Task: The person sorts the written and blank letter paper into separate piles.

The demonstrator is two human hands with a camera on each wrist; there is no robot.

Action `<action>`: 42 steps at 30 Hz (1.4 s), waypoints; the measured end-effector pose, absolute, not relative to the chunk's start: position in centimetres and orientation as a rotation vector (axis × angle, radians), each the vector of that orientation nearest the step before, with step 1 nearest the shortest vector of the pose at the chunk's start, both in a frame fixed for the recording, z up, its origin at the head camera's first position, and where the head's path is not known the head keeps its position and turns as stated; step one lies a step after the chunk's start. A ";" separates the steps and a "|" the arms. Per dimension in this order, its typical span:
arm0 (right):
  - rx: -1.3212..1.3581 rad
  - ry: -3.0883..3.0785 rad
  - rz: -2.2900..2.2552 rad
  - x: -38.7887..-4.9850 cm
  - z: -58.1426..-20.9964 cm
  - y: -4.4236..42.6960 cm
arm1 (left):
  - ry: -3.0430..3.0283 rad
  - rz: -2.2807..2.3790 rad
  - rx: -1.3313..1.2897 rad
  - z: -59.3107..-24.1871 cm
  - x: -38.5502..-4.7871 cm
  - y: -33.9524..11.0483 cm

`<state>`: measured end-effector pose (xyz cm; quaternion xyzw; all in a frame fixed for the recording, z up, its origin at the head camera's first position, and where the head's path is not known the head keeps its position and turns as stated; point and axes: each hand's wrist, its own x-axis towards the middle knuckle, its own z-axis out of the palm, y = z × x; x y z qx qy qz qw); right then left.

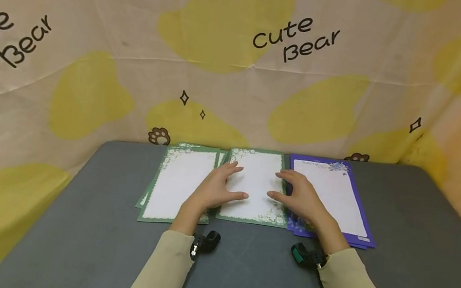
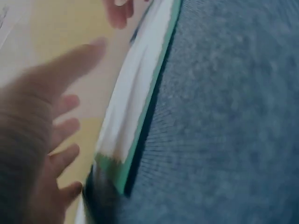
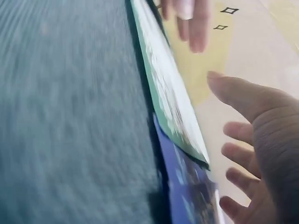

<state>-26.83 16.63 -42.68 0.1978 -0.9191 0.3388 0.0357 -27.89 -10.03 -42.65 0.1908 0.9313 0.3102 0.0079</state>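
In the head view a white sheet with a green floral border (image 1: 253, 186) lies at the middle of the table. My left hand (image 1: 217, 186) hovers over its left edge, thumb and fingers spread apart. Over the right edge is my right hand (image 1: 300, 195), posed likewise, with nothing between thumb and fingers. Left of the middle sheet lie overlapping green-bordered sheets (image 1: 183, 181). To the right are overlapping purple-bordered sheets (image 1: 334, 193), partly hidden by my right hand. Both wrist views show the left hand (image 2: 56, 112) and right hand (image 3: 252, 140) above the paper, apart from it.
The grey table (image 1: 239, 273) extends in front of the sheets and to both sides. Behind it hangs a cream and yellow cloth (image 1: 230, 85) printed with lettering. Dark wrist cameras, one on the left wrist (image 1: 209, 242) and one on the right (image 1: 305, 255), jut inward.
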 end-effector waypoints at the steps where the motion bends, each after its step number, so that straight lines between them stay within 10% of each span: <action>1: 0.622 -2.829 1.025 -26.8 -42.9 16.6 | 2.909 0.915 0.605 -42.9 -28.0 -10.2; 25: 0.682 -2.849 0.820 -26.9 -43.9 16.4 | 2.987 0.795 0.542 -43.4 -27.5 -10.0; 42: 0.127 -2.535 1.537 -27.0 -43.0 15.9 | 3.000 1.089 0.548 -42.9 -27.5 -9.6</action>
